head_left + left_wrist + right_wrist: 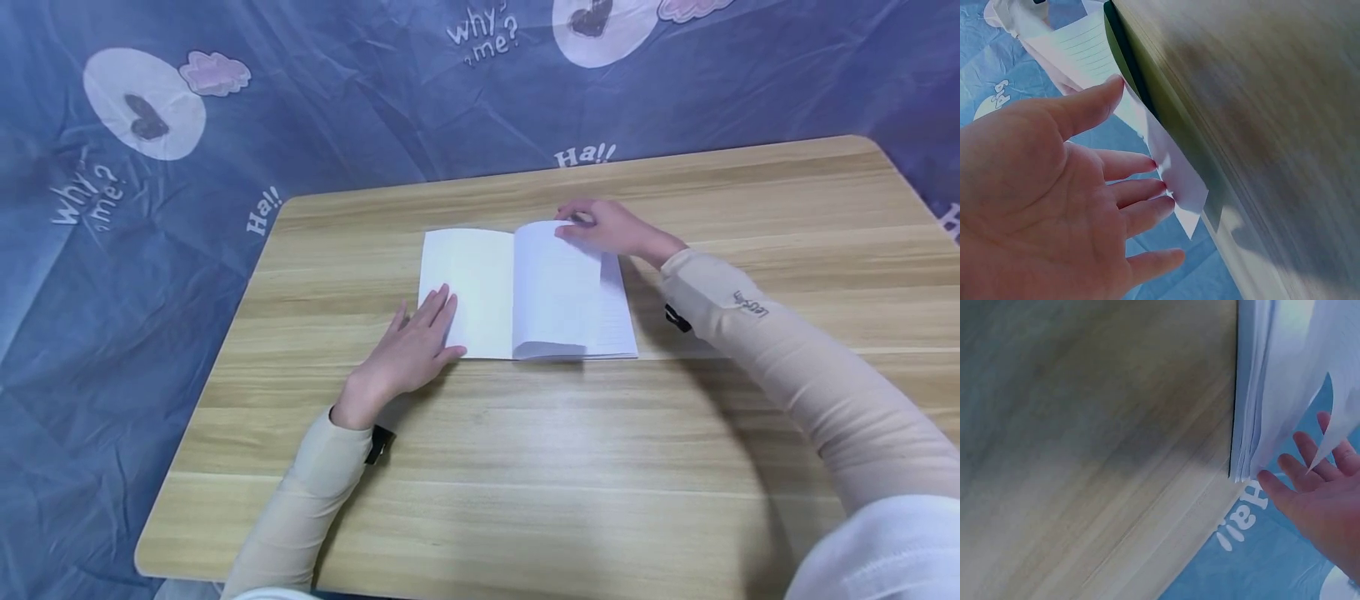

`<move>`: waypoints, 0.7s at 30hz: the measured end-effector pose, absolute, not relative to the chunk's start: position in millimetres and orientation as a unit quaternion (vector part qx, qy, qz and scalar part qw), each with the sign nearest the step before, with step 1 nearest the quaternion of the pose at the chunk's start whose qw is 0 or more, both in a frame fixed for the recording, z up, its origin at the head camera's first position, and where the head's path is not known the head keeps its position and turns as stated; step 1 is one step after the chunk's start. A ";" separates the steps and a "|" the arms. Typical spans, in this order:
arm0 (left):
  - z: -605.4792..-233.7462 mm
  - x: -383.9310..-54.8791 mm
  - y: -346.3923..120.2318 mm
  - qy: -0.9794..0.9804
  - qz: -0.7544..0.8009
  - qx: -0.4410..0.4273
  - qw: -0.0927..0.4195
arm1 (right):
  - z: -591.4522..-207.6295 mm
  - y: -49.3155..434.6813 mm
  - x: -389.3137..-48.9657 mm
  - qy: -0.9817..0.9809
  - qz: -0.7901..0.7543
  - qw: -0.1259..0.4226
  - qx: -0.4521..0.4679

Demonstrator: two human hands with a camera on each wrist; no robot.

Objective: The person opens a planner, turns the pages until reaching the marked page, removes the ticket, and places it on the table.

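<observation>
An open notebook lies on the table, with a blank left page [476, 283]. Its loose right-hand leaf [555, 287] bows up over the lined page [617, 312] beneath. Across the lower left corner, my left hand [411, 340] rests with fingers spread. The left wrist view shows that hand's thumb and fingertips at the page edge [1175, 181]. At the top right of the raised leaf is my right hand [607, 227], its thumb over the paper. In the right wrist view its fingers [1297, 478] are extended and apart, with the leaf's corner [1332, 434] hanging across them.
The notebook sits toward the far side of a wood-grain table [480, 467] with rounded corners. Behind and left of the table hangs a blue printed cloth [360, 92]. Small black devices [380, 444] are worn at both wrists, over beige sleeves [750, 333].
</observation>
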State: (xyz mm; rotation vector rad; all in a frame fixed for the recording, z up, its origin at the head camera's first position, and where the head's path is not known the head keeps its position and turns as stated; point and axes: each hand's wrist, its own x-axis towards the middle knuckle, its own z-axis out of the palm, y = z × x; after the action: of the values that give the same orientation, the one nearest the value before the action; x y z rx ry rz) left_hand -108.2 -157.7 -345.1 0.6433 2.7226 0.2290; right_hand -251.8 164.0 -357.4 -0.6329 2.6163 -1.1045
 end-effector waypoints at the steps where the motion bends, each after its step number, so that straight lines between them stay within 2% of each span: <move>1: -345.3 -108.3 -157.7 0.956 0.080 0.226 0.167 | -355.7 165.3 -251.3 0.891 -0.387 0.122 -0.203; 12: -344.9 -107.9 -159.7 0.955 0.081 0.223 0.176 | -345.5 178.5 -236.7 0.825 -0.543 0.147 -0.052; 15: -345.3 -108.4 -160.3 0.955 0.083 0.220 0.182 | -346.6 180.0 -226.2 0.801 -0.578 0.152 -0.040; 21: -348.4 -109.4 -162.8 0.955 0.080 0.220 0.183 | -349.2 179.1 -198.6 0.794 -0.572 0.197 -0.057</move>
State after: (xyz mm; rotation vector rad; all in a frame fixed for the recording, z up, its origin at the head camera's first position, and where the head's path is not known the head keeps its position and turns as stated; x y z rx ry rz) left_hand -109.4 -162.8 -348.4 0.6205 2.6943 0.2257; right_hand -198.6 179.1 -349.2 -0.1595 2.2235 -1.6020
